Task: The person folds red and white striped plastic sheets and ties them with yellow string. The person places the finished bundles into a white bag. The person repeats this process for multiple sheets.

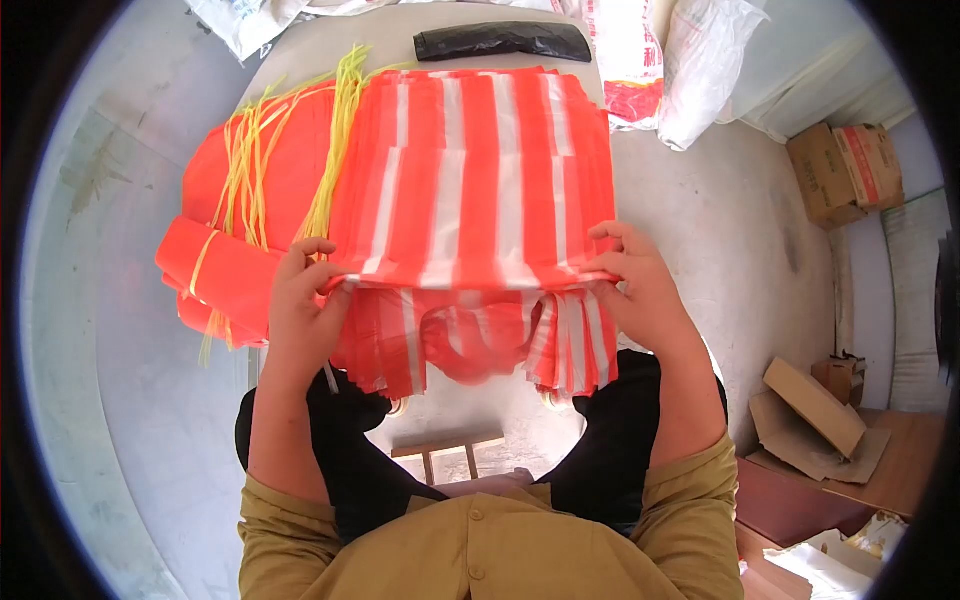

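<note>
A stack of red-and-white striped plastic carrier bags (478, 180) lies in front of me, its cut-out handle ends hanging over the near edge toward my lap. My left hand (308, 305) pinches the left end of a folded edge of the top bag, thumb against fingers. At the other end of that fold, my right hand (640, 290) grips between thumb and fingers. Between the two hands the fold runs nearly straight across the stack. Below it, the middle of the hanging plastic is blurred. Yellow strips (335, 160) lie along the stack's left side.
Left of the stack are red bundles (215, 262), one bound with a yellow strip. A black plastic roll (502, 41) rests at the far edge of the work surface. White sacks (705, 70) stand beyond. Cardboard boxes (825, 178) sit at right, flattened cardboard (815, 420) lower right.
</note>
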The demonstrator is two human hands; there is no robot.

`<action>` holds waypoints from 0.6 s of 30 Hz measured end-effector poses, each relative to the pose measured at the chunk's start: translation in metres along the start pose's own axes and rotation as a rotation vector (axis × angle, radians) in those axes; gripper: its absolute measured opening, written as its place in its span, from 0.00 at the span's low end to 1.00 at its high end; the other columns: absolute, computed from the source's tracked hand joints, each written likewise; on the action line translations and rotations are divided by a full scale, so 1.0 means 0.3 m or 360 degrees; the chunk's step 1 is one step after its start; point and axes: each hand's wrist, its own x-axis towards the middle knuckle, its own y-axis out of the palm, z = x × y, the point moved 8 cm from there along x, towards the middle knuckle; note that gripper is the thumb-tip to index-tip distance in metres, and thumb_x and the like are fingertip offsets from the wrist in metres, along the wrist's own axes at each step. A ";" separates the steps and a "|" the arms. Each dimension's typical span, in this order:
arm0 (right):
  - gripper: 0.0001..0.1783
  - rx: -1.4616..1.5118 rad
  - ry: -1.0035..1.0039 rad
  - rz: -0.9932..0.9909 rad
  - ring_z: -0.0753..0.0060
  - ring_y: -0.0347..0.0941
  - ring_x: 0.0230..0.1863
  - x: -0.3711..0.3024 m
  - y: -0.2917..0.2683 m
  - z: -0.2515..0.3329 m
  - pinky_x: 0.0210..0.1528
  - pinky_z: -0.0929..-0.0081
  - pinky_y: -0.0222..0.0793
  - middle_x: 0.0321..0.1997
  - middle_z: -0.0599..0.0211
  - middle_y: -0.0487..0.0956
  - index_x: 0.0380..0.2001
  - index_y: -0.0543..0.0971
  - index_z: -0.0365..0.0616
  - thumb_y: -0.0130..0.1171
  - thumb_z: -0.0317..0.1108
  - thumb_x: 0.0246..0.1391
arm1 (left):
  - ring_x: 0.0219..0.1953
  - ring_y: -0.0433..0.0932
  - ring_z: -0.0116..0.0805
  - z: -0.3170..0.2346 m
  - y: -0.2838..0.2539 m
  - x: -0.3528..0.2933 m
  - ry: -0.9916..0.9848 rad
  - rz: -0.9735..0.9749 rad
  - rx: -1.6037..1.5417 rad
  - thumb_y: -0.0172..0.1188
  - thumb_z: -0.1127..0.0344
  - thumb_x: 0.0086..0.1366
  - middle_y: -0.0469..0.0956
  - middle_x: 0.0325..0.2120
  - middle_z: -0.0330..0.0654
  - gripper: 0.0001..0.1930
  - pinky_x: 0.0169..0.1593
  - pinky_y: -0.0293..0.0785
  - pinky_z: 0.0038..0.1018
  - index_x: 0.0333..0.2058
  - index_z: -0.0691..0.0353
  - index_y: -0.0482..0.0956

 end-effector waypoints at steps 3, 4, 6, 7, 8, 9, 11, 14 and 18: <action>0.05 0.0553 0.0120 -0.0046 0.72 0.76 0.52 0.013 -0.002 -0.049 0.57 0.68 0.74 0.54 0.68 0.81 0.48 0.80 0.45 0.57 0.27 0.72 | 0.43 0.76 0.28 0.035 -0.016 0.006 -0.0061 -0.0082 -0.0631 0.60 0.69 0.78 0.78 0.44 0.38 0.03 0.51 0.72 0.27 0.44 0.60 0.78; 0.04 0.0860 0.0355 0.0052 0.75 0.76 0.51 0.007 0.024 -0.088 0.56 0.69 0.74 0.51 0.69 0.81 0.47 0.79 0.44 0.57 0.28 0.73 | 0.42 0.75 0.25 0.048 0.000 0.008 -0.0194 -0.0035 -0.0810 0.59 0.69 0.78 0.78 0.41 0.37 0.03 0.50 0.71 0.25 0.44 0.61 0.78; 0.05 0.1199 0.0658 0.0087 0.79 0.76 0.46 -0.006 0.061 -0.123 0.52 0.72 0.74 0.44 0.72 0.81 0.45 0.78 0.42 0.58 0.30 0.73 | 0.41 0.73 0.21 0.070 0.031 0.014 -0.0380 0.0002 -0.0927 0.58 0.68 0.80 0.77 0.37 0.34 0.04 0.47 0.71 0.23 0.44 0.61 0.77; 0.06 0.1232 0.0723 0.0024 0.81 0.75 0.43 -0.004 0.073 -0.122 0.50 0.74 0.74 0.40 0.73 0.80 0.44 0.78 0.41 0.59 0.32 0.72 | 0.40 0.72 0.20 0.079 0.045 0.021 -0.0431 -0.0009 -0.0864 0.57 0.68 0.80 0.76 0.35 0.34 0.05 0.46 0.70 0.22 0.45 0.62 0.77; 0.07 0.1263 0.0789 -0.0040 0.82 0.75 0.40 -0.005 0.080 -0.126 0.47 0.76 0.74 0.36 0.74 0.80 0.44 0.77 0.40 0.60 0.33 0.71 | 0.40 0.71 0.19 0.085 0.057 0.029 -0.0482 -0.0020 -0.0801 0.56 0.67 0.81 0.76 0.33 0.33 0.06 0.46 0.70 0.22 0.45 0.62 0.77; 0.07 0.1210 0.0805 -0.0034 0.82 0.75 0.42 -0.005 0.089 -0.137 0.49 0.76 0.73 0.39 0.74 0.80 0.44 0.77 0.41 0.58 0.33 0.73 | 0.40 0.71 0.20 0.081 0.064 0.040 -0.0487 -0.0034 -0.0706 0.55 0.66 0.81 0.76 0.33 0.34 0.07 0.46 0.70 0.22 0.45 0.63 0.77; 0.07 0.1104 0.0835 -0.0022 0.83 0.74 0.47 -0.002 0.115 -0.173 0.54 0.75 0.73 0.44 0.73 0.80 0.46 0.76 0.41 0.54 0.34 0.76 | 0.39 0.71 0.22 0.074 0.076 0.060 -0.0494 -0.0061 -0.0516 0.54 0.64 0.82 0.76 0.33 0.36 0.09 0.46 0.71 0.24 0.45 0.63 0.76; 0.09 0.0930 0.0794 -0.0046 0.82 0.73 0.46 0.006 0.131 -0.208 0.53 0.76 0.72 0.43 0.72 0.80 0.46 0.76 0.41 0.54 0.35 0.76 | 0.38 0.73 0.26 0.080 0.082 0.076 -0.0360 -0.0119 -0.0381 0.52 0.62 0.83 0.77 0.33 0.39 0.11 0.45 0.72 0.27 0.45 0.64 0.76; 0.10 0.0807 0.0803 -0.0091 0.80 0.73 0.45 0.033 0.115 -0.182 0.52 0.75 0.72 0.43 0.71 0.80 0.46 0.75 0.40 0.54 0.37 0.76 | 0.36 0.75 0.34 0.105 0.100 0.085 -0.0401 -0.0150 -0.0264 0.52 0.62 0.83 0.78 0.32 0.45 0.11 0.44 0.74 0.31 0.44 0.65 0.75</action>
